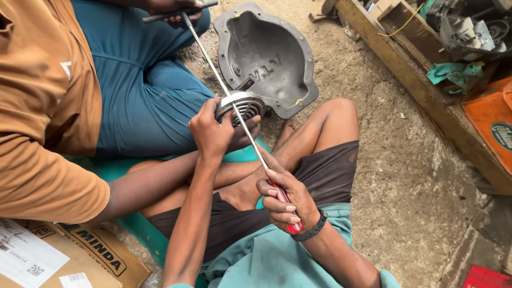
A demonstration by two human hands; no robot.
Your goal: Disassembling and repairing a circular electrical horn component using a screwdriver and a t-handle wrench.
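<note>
dirt ground [384, 160] holds grey metal cover [266, 53] beside co-worker's leg [144, 90].

Soft, even daylight; shadows are faint, with no glare. Focus is sharp throughout, with slight wide-angle stretch at the edges.

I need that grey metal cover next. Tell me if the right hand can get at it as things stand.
Probably not right away: the right hand grips a red-handled screwdriver, and the round part held by the left hand sits before the grey cover.
</note>
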